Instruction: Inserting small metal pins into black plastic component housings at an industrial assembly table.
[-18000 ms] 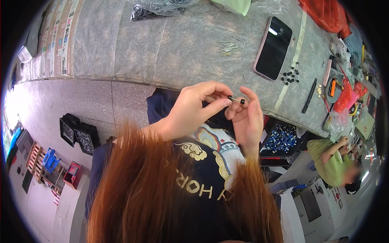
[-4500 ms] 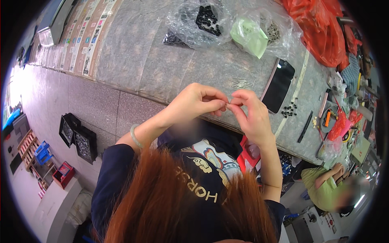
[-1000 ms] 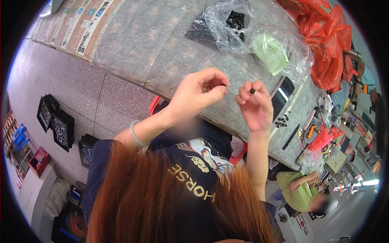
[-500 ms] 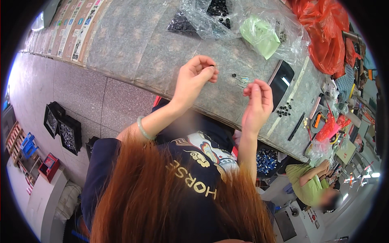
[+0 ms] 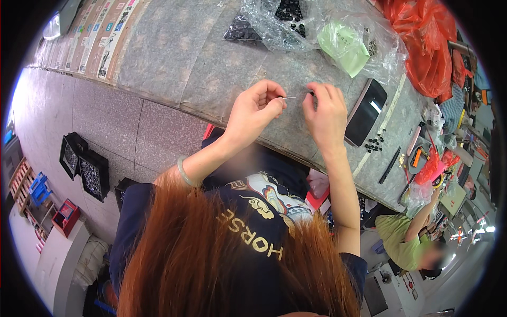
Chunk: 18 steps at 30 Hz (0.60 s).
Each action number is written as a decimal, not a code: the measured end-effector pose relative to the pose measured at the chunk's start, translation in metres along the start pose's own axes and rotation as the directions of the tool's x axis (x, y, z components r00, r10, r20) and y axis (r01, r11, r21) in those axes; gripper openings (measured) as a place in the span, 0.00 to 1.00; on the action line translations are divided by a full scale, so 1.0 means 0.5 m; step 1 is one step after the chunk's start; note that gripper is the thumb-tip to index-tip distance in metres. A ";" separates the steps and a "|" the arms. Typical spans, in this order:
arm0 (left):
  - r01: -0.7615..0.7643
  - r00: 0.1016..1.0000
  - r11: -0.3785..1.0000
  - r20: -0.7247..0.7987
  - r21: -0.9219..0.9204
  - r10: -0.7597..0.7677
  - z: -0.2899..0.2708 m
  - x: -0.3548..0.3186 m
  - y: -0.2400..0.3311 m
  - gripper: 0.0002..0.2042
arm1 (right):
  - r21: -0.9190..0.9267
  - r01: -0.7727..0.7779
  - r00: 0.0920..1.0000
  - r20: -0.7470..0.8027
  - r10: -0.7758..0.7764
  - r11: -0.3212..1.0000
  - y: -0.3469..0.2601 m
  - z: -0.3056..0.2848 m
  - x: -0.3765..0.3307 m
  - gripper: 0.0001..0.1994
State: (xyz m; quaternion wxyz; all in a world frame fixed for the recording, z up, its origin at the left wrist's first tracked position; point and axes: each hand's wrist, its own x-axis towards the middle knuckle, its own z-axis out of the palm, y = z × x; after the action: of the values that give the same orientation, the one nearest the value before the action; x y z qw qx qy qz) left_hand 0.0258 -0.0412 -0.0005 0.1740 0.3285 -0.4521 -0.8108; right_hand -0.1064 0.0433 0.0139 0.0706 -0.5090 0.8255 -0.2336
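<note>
Both hands have drawn together again; left hand (image 5: 257, 110) pinches a thin pin (image 5: 289, 98); right hand (image 5: 325, 108) pinches a small black piece (image 5: 311, 94).

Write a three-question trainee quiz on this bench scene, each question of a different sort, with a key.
1. True or false: the left hand pinches a thin pin.
2. What lies just right of the right hand on the bench? A) phone B) cup C) book
3. Fill in: the loose black beads lie beside the phone, on its ____ side.

Key: 1 true; 2 A; 3 right.
</note>
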 end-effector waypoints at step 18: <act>-0.112 0.986 0.955 0.147 0.275 0.074 0.045 -0.003 0.001 0.06 | 0.717 -0.278 0.639 0.635 0.434 -0.639 0.007 0.003 -0.092 0.09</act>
State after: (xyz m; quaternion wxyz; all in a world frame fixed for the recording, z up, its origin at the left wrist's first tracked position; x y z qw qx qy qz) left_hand 0.0116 -0.0266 0.0089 0.1324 0.2727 -0.5888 -0.7492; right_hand -0.0869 0.0841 0.0053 0.4957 0.2013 0.3795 -0.7548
